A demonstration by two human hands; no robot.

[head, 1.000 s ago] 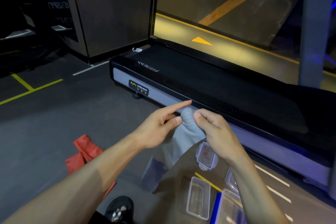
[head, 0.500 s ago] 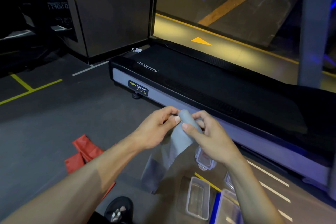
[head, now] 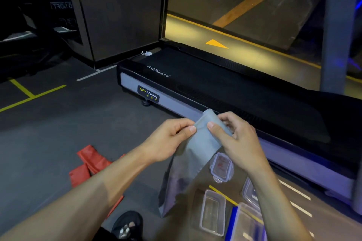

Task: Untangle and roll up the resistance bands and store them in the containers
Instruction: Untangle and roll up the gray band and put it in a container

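At the bottom edge of the view a black shoe (head: 128, 225) with a small metal ornament rests on the dark grey gym floor (head: 58, 139). Just to its right, on the floor, stands an open clear rectangular plastic container (head: 213, 213), and beside that a second clear container (head: 248, 223) with a blue edge, partly cut off by the right forearm. A little farther up lies a clear clip-lock plastic lid (head: 221, 167), with another clear piece showing just behind the right wrist. To the left, a flat red resistance band (head: 88, 164) lies crumpled on the floor, partly hidden under the left forearm. Above the containers, both hands hold a wide grey-blue resistance band (head: 199, 143) in the air: the left hand (head: 168, 139) pinches its upper left edge between thumb and curled fingers, and the right hand (head: 237, 143) grips the upper right side, thumb pressed on the front and fingers wrapped behind. The band's top is bunched into a rounded fold between the hands, and the rest hangs down toward the floor. Beyond the hands sits a low black treadmill (head: 215, 88) with a silver side rail and a "BODY STRONG" label. Behind it a glass wall (head: 235, 6) shows a yellow arrow marking.
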